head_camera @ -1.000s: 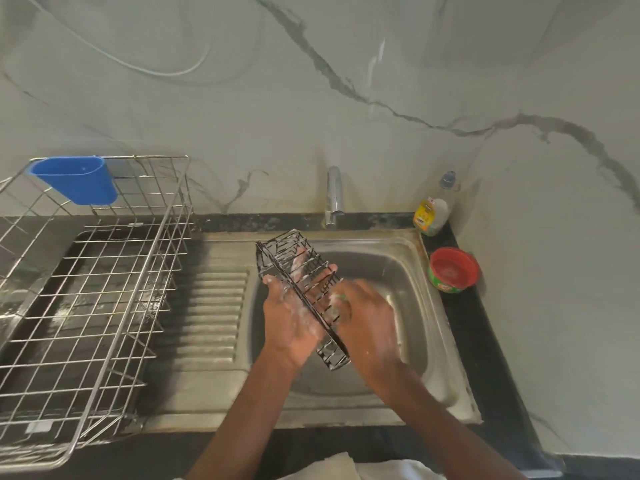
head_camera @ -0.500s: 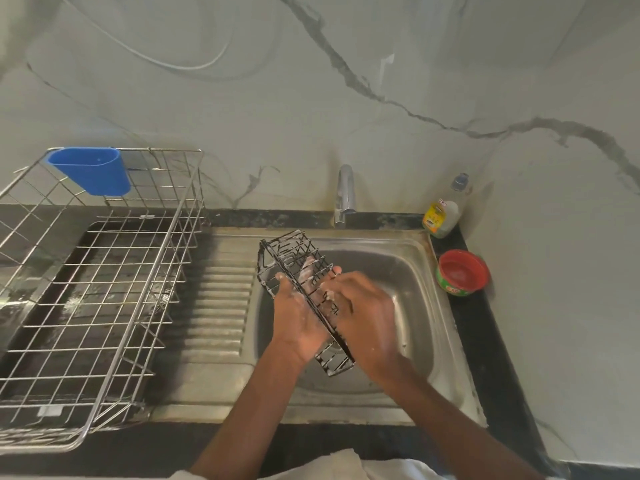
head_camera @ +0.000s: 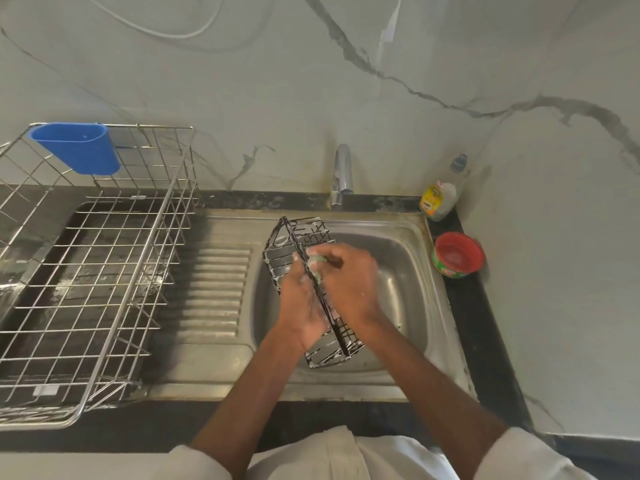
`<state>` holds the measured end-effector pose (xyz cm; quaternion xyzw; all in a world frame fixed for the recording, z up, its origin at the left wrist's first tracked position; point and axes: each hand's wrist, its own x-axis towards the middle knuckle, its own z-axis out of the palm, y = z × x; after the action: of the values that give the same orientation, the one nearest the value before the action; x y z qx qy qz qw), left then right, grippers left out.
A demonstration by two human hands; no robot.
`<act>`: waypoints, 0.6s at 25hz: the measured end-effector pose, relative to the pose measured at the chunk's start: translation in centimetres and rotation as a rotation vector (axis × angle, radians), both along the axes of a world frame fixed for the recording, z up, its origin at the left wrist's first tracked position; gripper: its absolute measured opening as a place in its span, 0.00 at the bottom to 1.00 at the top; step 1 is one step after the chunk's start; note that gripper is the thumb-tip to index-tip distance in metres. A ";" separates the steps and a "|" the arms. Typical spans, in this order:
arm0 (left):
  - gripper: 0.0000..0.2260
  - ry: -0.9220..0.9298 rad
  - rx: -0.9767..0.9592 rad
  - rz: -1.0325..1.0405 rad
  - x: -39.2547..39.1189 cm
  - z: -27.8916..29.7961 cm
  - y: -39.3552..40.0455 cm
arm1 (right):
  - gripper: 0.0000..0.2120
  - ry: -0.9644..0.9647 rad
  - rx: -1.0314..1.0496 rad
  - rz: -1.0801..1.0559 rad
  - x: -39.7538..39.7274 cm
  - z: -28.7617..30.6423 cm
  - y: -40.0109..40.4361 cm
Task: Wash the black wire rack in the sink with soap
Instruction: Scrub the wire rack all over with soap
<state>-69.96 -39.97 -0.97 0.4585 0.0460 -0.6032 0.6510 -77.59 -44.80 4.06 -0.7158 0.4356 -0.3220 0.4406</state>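
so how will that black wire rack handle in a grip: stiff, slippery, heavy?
The black wire rack is probably stiff: its wires look straight while the left hand holds it. Likely slippery, since white suds coat the wires. Probably light for its size, being mostly open wire.

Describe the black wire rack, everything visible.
The black wire rack is a long, narrow basket of thin dark wire, streaked with white suds. It is held tilted over the sink, one end toward the tap, the other toward the person. The left hand holds its side; the right hand presses a green sponge against the wires.
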 end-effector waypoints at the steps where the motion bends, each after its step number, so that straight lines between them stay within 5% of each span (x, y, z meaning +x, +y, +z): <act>1: 0.27 0.034 -0.031 0.012 0.2 0.0 0.0 | 0.13 -0.003 -0.027 0.016 0.4 0.2 0.2; 5: 0.31 0.108 -0.141 0.104 2.4 -0.1 0.2 | 0.14 0.124 -0.270 0.177 -3.5 -1.6 3.4; 10: 0.37 0.066 -0.076 0.025 0.5 0.7 -0.4 | 0.12 0.207 -0.201 -0.161 -1.7 -0.5 -2.9; 15: 0.36 0.084 -0.109 -0.007 0.4 0.1 -0.7 | 0.16 0.222 -0.390 0.183 -1.2 -0.7 -0.1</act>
<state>-69.59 -40.63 -0.83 0.3969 0.0386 -0.6258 0.6704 -78.83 -44.94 3.41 -0.8548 0.3444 -0.2781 0.2708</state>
